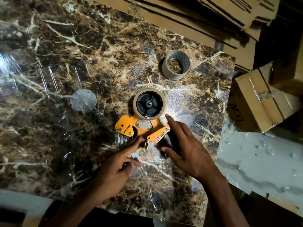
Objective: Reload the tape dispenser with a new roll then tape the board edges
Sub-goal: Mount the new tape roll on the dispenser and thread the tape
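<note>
An orange tape dispenser (131, 126) lies flat on the marble-patterned board (82, 63), with a roll of clear tape (148, 104) seated on its black hub. My right hand (185, 145) rests over the black handle, fingers spread and fairly straight, thumb beside the handle's end. My left hand (118, 167) reaches in from below, index fingertip touching the dispenser's front near the roller and blade. An empty cardboard tape core (176, 64) stands on the board beyond the dispenser.
Clear plastic film covers the board, with a bubble-like patch (83, 99) to the left. Flattened cardboard sheets (196, 13) are stacked at the top. Taped cardboard boxes (262, 95) sit to the right, off the board's edge. White wrapped material (262, 161) lies lower right.
</note>
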Demonstrator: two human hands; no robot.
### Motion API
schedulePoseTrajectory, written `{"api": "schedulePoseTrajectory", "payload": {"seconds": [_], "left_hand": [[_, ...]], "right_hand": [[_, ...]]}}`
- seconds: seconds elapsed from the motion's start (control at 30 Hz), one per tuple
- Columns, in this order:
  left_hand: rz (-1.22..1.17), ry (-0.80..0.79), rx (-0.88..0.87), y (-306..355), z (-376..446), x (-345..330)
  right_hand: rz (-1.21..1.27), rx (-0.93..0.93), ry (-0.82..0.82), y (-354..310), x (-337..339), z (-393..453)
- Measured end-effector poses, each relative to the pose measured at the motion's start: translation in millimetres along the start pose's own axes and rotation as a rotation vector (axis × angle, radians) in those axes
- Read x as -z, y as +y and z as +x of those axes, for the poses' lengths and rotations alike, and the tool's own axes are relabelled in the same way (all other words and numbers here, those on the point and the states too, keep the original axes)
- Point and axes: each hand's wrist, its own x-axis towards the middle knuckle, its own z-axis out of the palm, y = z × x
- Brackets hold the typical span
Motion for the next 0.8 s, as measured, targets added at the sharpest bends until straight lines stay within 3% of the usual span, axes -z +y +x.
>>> {"api": "schedulePoseTrajectory", "payload": {"seconds": [0.33,0.57,0.7,0.8], "left_hand": [[-0.106,-0.034,-0.001,9,-4,-4],[-0.052,-0.069,0.067,-33,-44,-4],[0.039,0.109,-0.014,-15,-36,0],[0.001,0.131,-0.146,20,-16,-1]], "right_hand": [[-0.071,0.003,0.022,4,-12,-9],[-0.022,-0.059,0.100,6,-9,-6],[-0.014,-0.065,0.098,6,-8,-5],[-0.023,-0.077,0.087,4,-5,-5]]}}
